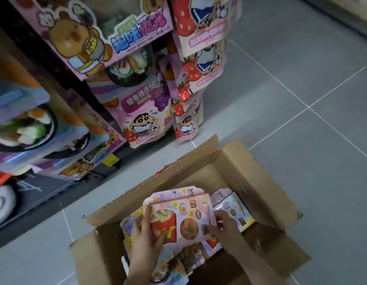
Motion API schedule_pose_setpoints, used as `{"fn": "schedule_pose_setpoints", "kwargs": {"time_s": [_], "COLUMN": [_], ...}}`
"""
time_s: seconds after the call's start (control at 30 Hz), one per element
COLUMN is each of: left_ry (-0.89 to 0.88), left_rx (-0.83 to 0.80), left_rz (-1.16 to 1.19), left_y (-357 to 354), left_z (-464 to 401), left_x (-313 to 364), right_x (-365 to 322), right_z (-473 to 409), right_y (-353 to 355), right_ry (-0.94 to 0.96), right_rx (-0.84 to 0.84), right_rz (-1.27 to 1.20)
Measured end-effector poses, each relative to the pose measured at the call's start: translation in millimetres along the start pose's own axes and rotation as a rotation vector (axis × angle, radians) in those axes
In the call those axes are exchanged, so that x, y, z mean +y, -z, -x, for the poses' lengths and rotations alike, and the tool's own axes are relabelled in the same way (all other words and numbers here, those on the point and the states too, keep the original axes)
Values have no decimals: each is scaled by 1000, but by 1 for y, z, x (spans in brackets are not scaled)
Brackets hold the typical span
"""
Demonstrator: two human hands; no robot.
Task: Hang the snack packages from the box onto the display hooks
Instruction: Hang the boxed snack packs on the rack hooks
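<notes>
You had both hands on a pink snack package (179, 220) over the open cardboard box (258, 182) on the tiled floor (301, 79): left hand (146, 237) curled round its left edge, right hand (221, 225) pinching the lower right corner. It looked like more than one package stacked in that grip, since a second pink header poked out behind the top edge, but I couldn't tell how many. More packages lay in the box beneath and to the right, one bluish pack (233, 208) just beside your right hand. Risks from there, as I judged it: lifting a loose stack could let the back one slide out and drop into the box or onto the floor; the pinch at the corner was thin, so the pack could twist as you raised it. The display rack (137, 83) stood well apart, up and left, already crowded with hanging bags (201, 64), so threading a hole onto a hook could knock neighbours off. Hard to make out: the hooks themselves were hidden behind stock, the hang hole on your package was too blurred to see, and the box's near end was cut off by the frame bottom.
</notes>
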State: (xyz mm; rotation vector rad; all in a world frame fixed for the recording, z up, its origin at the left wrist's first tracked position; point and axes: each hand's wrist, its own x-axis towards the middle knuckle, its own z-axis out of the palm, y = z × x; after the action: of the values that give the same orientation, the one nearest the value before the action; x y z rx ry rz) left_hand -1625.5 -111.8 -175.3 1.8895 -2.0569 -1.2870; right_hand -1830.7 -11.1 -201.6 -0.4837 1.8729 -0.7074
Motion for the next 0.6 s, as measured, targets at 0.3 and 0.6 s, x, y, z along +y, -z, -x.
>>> {"fn": "schedule_pose_setpoints", "kwargs": {"time_s": [0.3, 0.6], "left_ry": [71, 32], "left_rx": [65, 69], "left_rz": [47, 10], "left_y": [-4, -6], "left_z": [-12, -21], "left_x": [-70, -79], "right_x": [40, 57], "right_z": [-81, -120], "right_y": [-6, -1], "right_ry": [167, 332], "right_rx": [43, 127], "right_rz": [435, 868]}}
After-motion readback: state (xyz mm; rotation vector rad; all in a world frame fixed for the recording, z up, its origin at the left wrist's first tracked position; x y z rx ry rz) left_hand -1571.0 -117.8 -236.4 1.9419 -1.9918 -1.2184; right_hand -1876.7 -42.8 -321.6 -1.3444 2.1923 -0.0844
